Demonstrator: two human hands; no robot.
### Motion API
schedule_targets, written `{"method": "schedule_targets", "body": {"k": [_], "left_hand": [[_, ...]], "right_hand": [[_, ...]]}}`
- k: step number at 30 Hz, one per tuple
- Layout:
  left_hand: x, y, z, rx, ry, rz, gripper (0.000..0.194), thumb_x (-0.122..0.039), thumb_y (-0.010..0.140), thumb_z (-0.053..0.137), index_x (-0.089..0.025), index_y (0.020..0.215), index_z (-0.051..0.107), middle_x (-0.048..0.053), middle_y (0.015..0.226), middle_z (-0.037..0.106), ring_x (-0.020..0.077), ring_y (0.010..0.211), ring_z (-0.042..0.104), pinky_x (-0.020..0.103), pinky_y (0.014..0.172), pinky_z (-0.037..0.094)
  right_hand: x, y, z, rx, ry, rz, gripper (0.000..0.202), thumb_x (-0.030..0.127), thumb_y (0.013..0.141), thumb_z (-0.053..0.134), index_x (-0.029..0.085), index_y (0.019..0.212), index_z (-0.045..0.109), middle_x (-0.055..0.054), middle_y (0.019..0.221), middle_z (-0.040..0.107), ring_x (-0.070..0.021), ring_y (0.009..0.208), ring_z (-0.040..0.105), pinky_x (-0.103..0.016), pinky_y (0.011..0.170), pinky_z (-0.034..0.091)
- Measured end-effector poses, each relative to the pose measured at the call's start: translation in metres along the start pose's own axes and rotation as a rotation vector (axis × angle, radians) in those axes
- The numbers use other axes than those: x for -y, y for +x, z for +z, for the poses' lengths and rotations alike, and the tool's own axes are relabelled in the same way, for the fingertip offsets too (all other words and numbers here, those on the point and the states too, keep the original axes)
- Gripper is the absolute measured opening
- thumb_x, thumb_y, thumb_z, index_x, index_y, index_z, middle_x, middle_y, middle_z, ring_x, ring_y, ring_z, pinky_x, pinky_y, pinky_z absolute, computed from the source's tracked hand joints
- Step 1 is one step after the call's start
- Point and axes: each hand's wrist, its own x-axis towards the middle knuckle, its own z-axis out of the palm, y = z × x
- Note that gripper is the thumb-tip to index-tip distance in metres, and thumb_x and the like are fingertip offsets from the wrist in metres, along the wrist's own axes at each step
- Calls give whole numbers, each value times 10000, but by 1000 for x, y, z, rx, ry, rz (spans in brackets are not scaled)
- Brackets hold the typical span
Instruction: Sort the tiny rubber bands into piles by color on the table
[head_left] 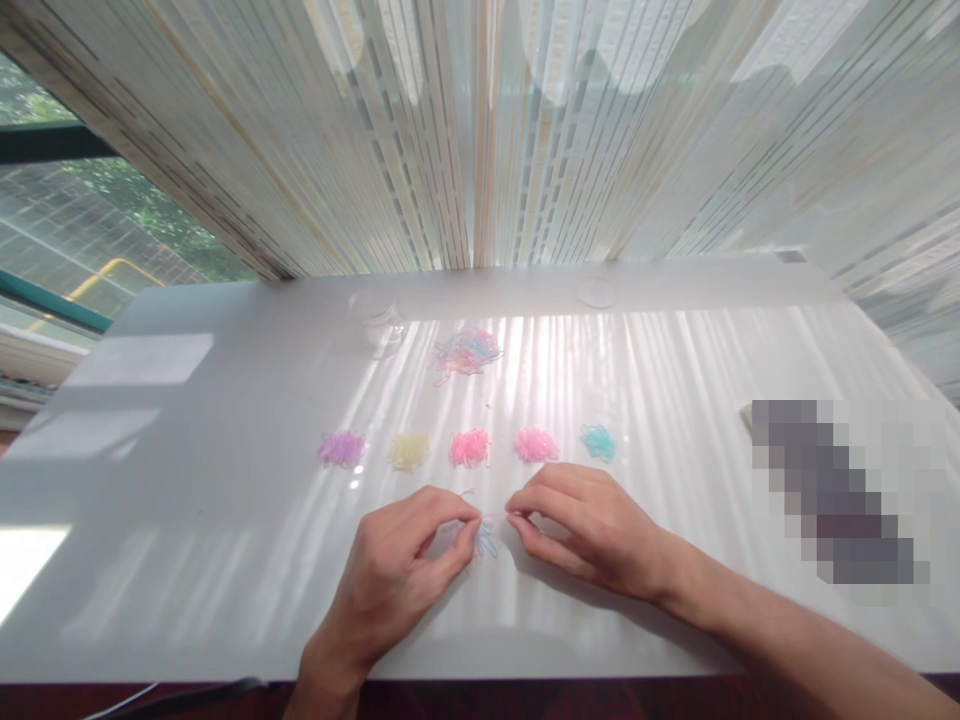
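My left hand (405,560) is closed in a pinch, with its fingertips over the near middle of the white table (240,560). Opposite it, my right hand (592,525) pinches too. A thin pale pink rubber band seems to stretch between the two pinches, though it is faint. Just below the fingertips lies a small clump of blue and pink rubber bands (486,542), partly hidden by my left fingers. Beyond my hands is a row of sorted bands: a purple pile (342,449), a yellow pile (409,451), a coral pile (469,447), a pink pile (536,445) and a teal pile (598,441).
Farther back lies a mixed-colour heap of bands (469,352). A clear container (377,322) stands behind it to the left, and a clear round lid (596,292) to the right. A pixelated dark object (832,500) is at the right. Striped curtains (480,150) hang along the far edge.
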Motion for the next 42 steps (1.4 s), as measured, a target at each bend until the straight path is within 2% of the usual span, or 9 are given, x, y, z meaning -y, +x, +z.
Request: {"method": "schedule_targets", "body": {"k": [10, 18, 22, 28, 36, 42], "left_hand": [[9, 1, -3, -81, 8, -11, 118, -139, 961, 700, -231, 1033, 717, 4, 913, 756, 116, 685, 656, 225, 540, 470], [4, 2, -2, -97, -14, -5, 118, -133, 957, 706, -225, 1029, 718, 8, 911, 758, 115, 691, 668, 214, 518, 469], [0, 4, 2, -76, -31, 33, 125, -116, 955, 704, -218, 1026, 715, 4, 897, 755, 115, 743, 683, 198, 572, 500], [-2, 7, 6, -80, -40, 30, 110, -120, 959, 694, -221, 999, 710, -15, 858, 743, 103, 691, 666, 208, 653, 539], [6, 2, 9, -104, -25, 12, 116, -120, 969, 681, -221, 1021, 702, -3, 887, 750, 108, 697, 672, 213, 639, 537], [9, 2, 9, -127, -23, 12, 119, -109, 964, 673, -217, 1003, 704, -7, 866, 746, 97, 655, 655, 205, 546, 480]], "right_hand": [[-3, -2, 1, -1, -65, 35, 235, 262, 1089, 474, 168, 997, 670, -34, 774, 680, -157, 651, 588, -277, 610, 440], [-3, -3, 2, -56, -13, 40, 184, 284, 1072, 552, 156, 1006, 668, -31, 780, 691, -151, 660, 609, -268, 616, 455], [-1, -2, 0, -70, 17, 33, 156, 244, 1064, 560, 156, 1000, 672, -25, 775, 689, -147, 661, 605, -264, 623, 464], [1, 1, -4, -65, -1, 27, 170, 196, 1052, 548, 159, 943, 673, -23, 750, 668, -141, 638, 581, -262, 612, 458], [-26, 2, -26, -77, -266, 115, 138, 152, 1006, 589, 169, 895, 670, -11, 725, 663, -132, 602, 594, -260, 572, 439], [-34, 0, -32, -66, -319, 169, 148, 157, 996, 589, 180, 872, 665, -4, 708, 662, -130, 580, 595, -258, 553, 428]]}}
